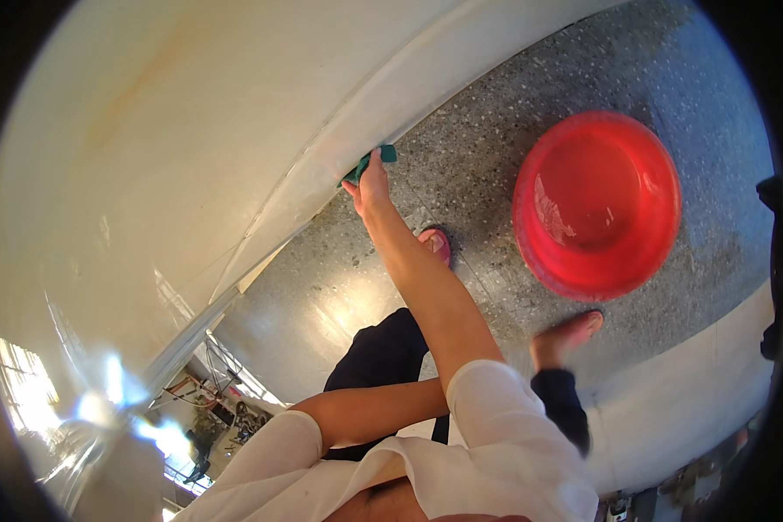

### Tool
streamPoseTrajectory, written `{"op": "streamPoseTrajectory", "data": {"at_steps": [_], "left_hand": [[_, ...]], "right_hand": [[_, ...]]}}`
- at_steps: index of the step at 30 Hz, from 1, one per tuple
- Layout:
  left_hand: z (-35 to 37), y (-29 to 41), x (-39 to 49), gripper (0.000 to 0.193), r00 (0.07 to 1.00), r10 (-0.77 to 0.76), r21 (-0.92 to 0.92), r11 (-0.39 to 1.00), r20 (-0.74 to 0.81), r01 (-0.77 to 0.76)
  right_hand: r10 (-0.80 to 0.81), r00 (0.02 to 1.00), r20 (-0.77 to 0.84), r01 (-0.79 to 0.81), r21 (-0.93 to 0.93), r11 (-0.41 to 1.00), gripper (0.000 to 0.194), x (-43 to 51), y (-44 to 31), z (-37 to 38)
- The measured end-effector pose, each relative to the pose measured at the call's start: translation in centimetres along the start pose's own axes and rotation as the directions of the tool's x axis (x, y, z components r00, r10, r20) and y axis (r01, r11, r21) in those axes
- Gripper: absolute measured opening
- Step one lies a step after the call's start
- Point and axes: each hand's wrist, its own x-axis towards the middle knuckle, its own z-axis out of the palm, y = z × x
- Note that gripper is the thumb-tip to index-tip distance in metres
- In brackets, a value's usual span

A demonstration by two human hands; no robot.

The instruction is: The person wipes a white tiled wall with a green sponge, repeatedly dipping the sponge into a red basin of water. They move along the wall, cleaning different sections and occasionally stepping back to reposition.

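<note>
My right hand (372,186) grips a green cloth (387,154) and holds it against the low part of a glossy off-white wall (248,130), close to where it meets the floor. The arm is stretched out far in front of me. My left forearm crosses my body towards the right, and the left hand is hidden behind my right arm and sleeve. A round red plastic basin (594,196) stands on the floor to the right of my right hand, with shiny reflections inside it.
Speckled grey stone floor (483,130) lies between two pale walls. My feet stand apart in reddish sandals, one near the wall, one below the basin. A pale wall (678,391) curves along the lower right. At the lower left are bright light and cluttered objects (241,421).
</note>
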Motion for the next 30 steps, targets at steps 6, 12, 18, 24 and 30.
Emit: {"op": "streamPoseTrajectory", "data": {"at_steps": [6, 12, 18, 24, 30], "left_hand": [[-0.2, -1.4, 0.5, 0.029, 0.763, 0.480, -0.139, 0.801, -0.434, -0.583], [-1.4, 0.2, -1.7, 0.030, 0.777, 0.423, 0.271, 0.905, -0.466, -0.329], [0.0, 0.5, -2.3, 0.037, 0.908, 0.340, 0.623, 0.773, -0.245, -0.121], [3.3, 1.5, 1.1, 0.032, 0.864, 0.474, 0.443, 0.820, -0.169, -0.363], [4.1, 2.7, 1.6, 0.031, 0.904, 0.424, 0.499, 0.771, 0.061, -0.395]], "right_hand": [[-0.561, 0.828, 0.026, 0.560, 0.036, 0.828, 0.047, -1.8, -14.1, 0.1], [-0.455, 0.889, -0.047, 0.453, -0.051, 0.890, 0.068, 0.4, -11.0, 0.4], [0.162, 0.977, 0.140, -0.171, 0.061, 0.983, 0.045, -5.6, 7.0, 2.5], [0.135, 0.837, 0.531, -0.279, 0.201, 0.939, 0.038, -12.2, 2.9, 1.1], [-0.632, 0.734, 0.248, 0.660, -0.044, 0.750, 0.036, -14.6, -14.3, -11.0]]}}
